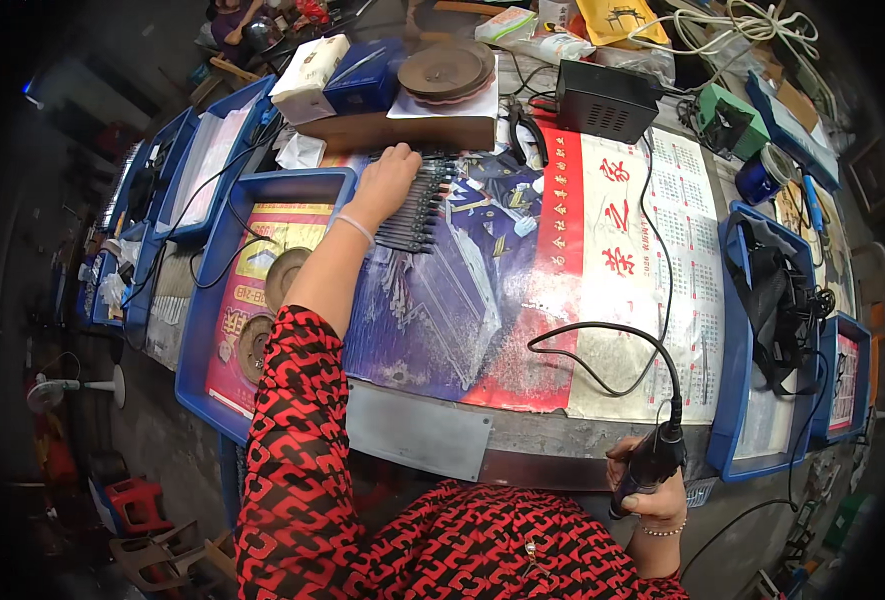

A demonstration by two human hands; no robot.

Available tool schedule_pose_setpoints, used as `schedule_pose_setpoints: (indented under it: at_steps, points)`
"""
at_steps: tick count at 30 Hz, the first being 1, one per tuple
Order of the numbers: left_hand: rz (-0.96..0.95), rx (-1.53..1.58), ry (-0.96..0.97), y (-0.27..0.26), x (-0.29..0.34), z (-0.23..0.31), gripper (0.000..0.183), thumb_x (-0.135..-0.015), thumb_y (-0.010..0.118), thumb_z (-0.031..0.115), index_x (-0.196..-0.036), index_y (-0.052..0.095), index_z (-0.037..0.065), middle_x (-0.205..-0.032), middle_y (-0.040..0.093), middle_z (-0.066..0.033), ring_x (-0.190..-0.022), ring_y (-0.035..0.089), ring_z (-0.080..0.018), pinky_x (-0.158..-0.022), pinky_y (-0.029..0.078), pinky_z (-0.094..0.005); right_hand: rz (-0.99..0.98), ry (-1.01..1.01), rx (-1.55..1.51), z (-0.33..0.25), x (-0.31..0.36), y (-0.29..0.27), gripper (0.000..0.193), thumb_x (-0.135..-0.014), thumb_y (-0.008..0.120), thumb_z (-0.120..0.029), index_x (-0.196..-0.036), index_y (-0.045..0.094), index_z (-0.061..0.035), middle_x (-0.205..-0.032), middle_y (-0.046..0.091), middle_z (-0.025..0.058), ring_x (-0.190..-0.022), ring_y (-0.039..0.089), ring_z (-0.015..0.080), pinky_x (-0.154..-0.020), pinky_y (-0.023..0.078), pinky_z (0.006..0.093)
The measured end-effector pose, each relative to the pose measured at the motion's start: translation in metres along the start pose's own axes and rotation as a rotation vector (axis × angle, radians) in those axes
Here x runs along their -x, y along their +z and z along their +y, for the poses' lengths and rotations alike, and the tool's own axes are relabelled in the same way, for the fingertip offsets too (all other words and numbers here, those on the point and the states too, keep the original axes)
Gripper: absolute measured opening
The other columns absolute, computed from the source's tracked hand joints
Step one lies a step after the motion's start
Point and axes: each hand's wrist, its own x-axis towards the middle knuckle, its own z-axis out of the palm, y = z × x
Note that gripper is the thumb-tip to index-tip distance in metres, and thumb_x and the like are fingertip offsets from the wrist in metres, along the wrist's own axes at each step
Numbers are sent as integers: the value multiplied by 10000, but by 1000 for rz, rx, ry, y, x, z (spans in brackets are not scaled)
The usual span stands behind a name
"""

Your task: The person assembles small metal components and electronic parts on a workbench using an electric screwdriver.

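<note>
My left hand reaches across the table to a row of slim dark pen-like rods, lying side by side. Its fingers are bent together at the far left end of the row; what they pinch, if anything, is hidden. In my right hand, near the front edge at the right, is a black corded handheld tool, with the fingers wrapped round its body. The tool's cord leaves its upper end and loops over the printed calendar sheet. The tool's working tip cannot be made out.
Left of the rods stands a blue tray with round brown discs. Behind them, a cardboard box carries more discs. A black power box sits at the back. Blue bins with black straps stand at the right.
</note>
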Motion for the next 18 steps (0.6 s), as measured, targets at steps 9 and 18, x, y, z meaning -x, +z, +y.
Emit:
schedule_pose_setpoints:
  at_steps: [9,18]
  points:
    - [530,367,-123,-121,14,50,99,-843,546,89,-927,539,36,-835,584,-129,-817,583,-269,-694,451,-378,-81,-152,-101,4,1,10,623,-547,809,-146,-1052,515,71,-760,532,81,-670,518,149,-583,413,254]
    - [372,1597,-504,-173,155,184,166,-895,485,58,-1016,407,-25,-803,584,-110,-671,617,-137,-617,511,-240,58,-499,-178,-6,-13,41,587,-684,736,-221,-1114,378,-45,-719,473,76,-624,500,181,-584,468,313]
